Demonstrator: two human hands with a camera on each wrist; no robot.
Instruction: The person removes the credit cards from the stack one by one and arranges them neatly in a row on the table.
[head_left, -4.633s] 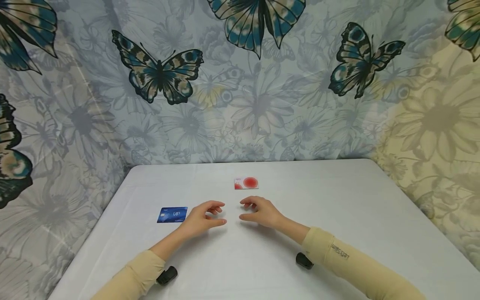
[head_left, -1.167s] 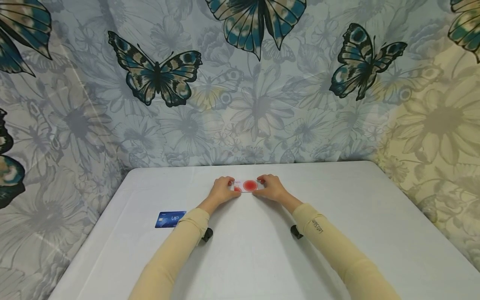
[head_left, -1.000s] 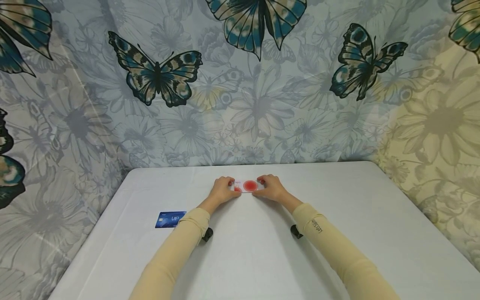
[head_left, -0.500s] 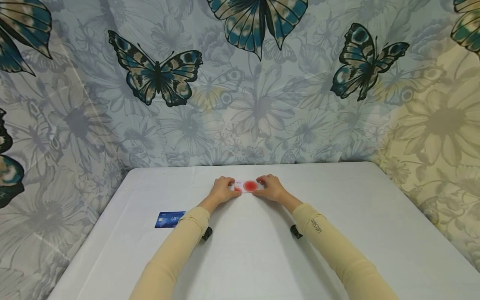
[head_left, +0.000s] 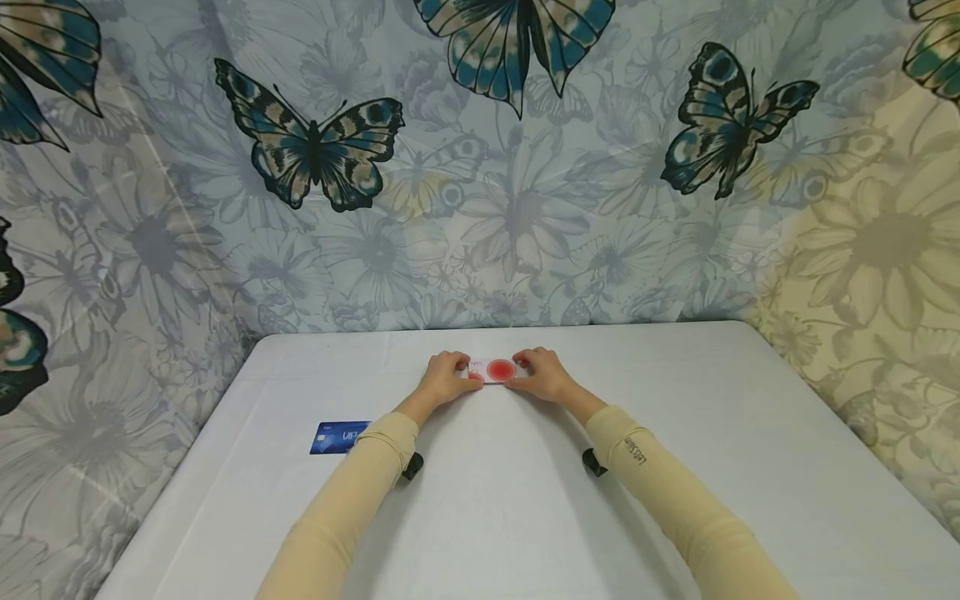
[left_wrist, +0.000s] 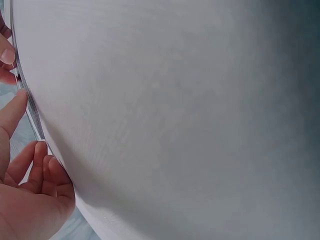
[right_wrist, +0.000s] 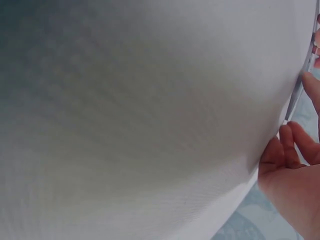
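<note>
A small white card with red circles [head_left: 501, 371] is at the far middle of the table, long side facing me. My left hand [head_left: 441, 379] pinches its left end, thumb at the near edge and fingers at the far corner. Mirroring it, my right hand [head_left: 546, 377] pinches the right end the same way. The left wrist view shows the left hand [left_wrist: 37, 192] at the thin, striped edge of the card [left_wrist: 33, 110]. In the right wrist view, the thumb and fingers of the right hand [right_wrist: 292, 165] lie along the narrow card edge [right_wrist: 296, 92].
A blue VIP card [head_left: 337, 437] lies left on the white table [head_left: 510, 517], its right end hidden by the left sleeve [head_left: 352, 492]. Behind the table's far edge hangs a butterfly-patterned cloth [head_left: 517, 225]. Black wrist cameras sit under both cuffs.
Since the oldest frame both hands have moved forward from the table's middle and taken hold of the red-circled card's ends. Over the last second they have barely moved.
</note>
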